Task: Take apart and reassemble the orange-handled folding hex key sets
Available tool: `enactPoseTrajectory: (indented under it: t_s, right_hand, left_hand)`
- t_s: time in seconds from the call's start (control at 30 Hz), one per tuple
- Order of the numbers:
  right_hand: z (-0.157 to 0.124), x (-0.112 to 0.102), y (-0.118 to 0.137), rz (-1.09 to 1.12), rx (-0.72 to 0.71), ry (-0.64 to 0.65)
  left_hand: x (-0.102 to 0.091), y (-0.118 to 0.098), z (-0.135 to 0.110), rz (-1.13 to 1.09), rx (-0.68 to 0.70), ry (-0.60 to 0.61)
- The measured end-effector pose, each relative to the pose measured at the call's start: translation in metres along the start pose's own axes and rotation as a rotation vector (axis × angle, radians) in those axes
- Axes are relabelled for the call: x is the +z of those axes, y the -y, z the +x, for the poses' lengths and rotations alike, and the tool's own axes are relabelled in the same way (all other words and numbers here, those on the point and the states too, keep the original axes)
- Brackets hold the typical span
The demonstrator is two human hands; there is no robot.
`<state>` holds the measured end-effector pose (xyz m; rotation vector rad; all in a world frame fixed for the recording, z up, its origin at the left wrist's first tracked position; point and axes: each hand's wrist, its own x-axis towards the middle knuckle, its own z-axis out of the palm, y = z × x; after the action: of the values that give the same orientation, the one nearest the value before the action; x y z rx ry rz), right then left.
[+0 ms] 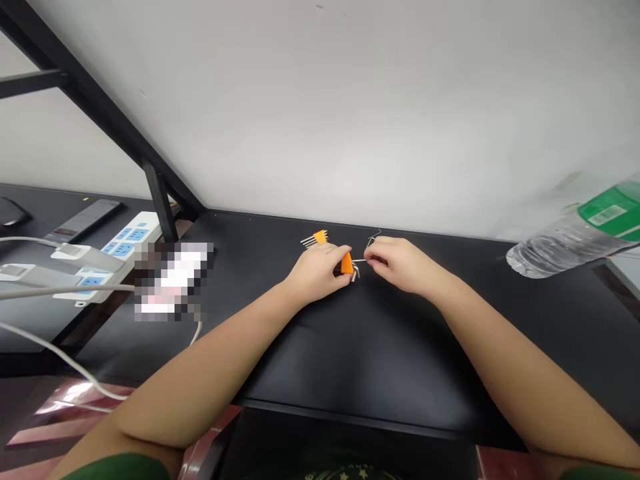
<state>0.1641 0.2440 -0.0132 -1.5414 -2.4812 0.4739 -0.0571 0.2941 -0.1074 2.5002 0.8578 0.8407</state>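
Observation:
My left hand (pixel 320 270) is closed around an orange hex key holder (pixel 347 263), pinching it between thumb and fingers. Bent ends of short metal hex keys (pixel 356 272) poke out at its right side. My right hand (pixel 397 263) pinches a thin hex key (pixel 361 261) whose other end reaches the orange holder; whether it sits inside a hole cannot be made out. Just behind my left hand lies a second orange piece (pixel 320 237) with several metal rods through it, partly covered by the hand. Thin bent hex keys (pixel 375 235) show behind my right fingers.
A clear water bottle (pixel 545 247) with a green label lies at the right. On the left are a blurred-out phone-like object (pixel 175 277), a white power strip (pixel 120 250) with chargers and cables, and a dark phone (pixel 87 220). A black metal frame (pixel 160 200) rises beside them.

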Motion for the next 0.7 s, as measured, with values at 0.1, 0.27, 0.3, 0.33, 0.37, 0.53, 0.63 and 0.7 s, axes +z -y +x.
enactPoseTrajectory:
  t_s: [0.1,0.27,0.3,0.33,0.37,0.53,0.63,0.7]
  right_hand:
    - [0.0,0.0006,0.0005,-0.001,0.001,0.004]
    - [-0.0008,-0.0033,0.0025,-0.028,0.013,-0.021]
    - [-0.001,-0.0038,0.0028,-0.03,0.013,-0.024]
    - [-0.0011,-0.004,0.0029,-0.028,0.009,-0.027]
    - [-0.0011,-0.0039,0.0029,-0.024,0.004,-0.032]
    - [-0.0011,-0.0011,0.0021,0.004,-0.012,-0.045]
    - [-0.002,0.0006,0.0017,-0.042,-0.024,-0.039]
    - [-0.0026,0.0017,0.0019,-0.087,-0.039,-0.043]
  left_hand:
    - [-0.0001,0.0001,-0.0003,0.008,-0.001,-0.007]
    - [-0.0005,0.0,-0.0003,0.013,-0.006,-0.001]
    - [-0.0004,0.0001,-0.0002,0.013,-0.005,0.001]
    - [-0.0002,0.0003,-0.0002,0.012,-0.005,0.003]
    - [0.0,0.0004,-0.0002,0.013,-0.005,0.002]
    - [0.0011,0.0014,-0.0002,0.011,-0.005,0.004]
    - [0.0016,0.0015,-0.0002,0.008,0.004,0.001]
    - [0.0018,0.0016,-0.0004,0.003,0.005,0.004]
